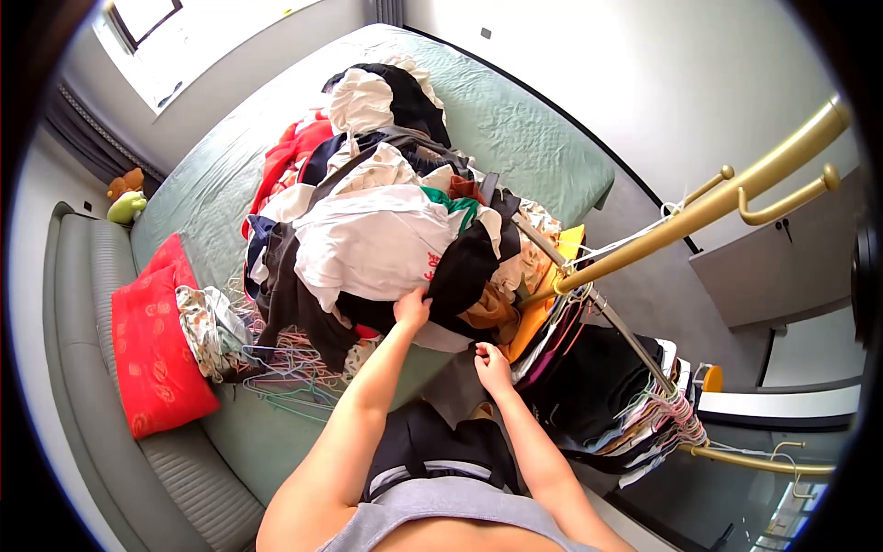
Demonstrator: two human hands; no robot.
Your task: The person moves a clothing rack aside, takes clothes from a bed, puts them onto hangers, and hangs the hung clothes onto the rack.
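A big heap of clothes lies on the bed, with a white T-shirt [372, 241] with red lettering on top. Beside and beneath that shirt is a black garment [467, 265]. My left hand [412, 310] is closed on the black garment, right at the white T-shirt's lower edge. Lower and to the right, my right hand [494, 368] has its fingers pinched together at a dark edge of cloth that looks like part of the same garment. Its fingertips are small in view. A brown garment [495, 311] lies just above my right hand.
A gold clothes rack [699, 207] with a rail of hung clothes [589, 391] stands close on my right. Loose wire hangers [294, 368] lie left of the heap, near a red cushion [158, 345]. The bed [524, 133] has a green sheet and a grey headboard [87, 304].
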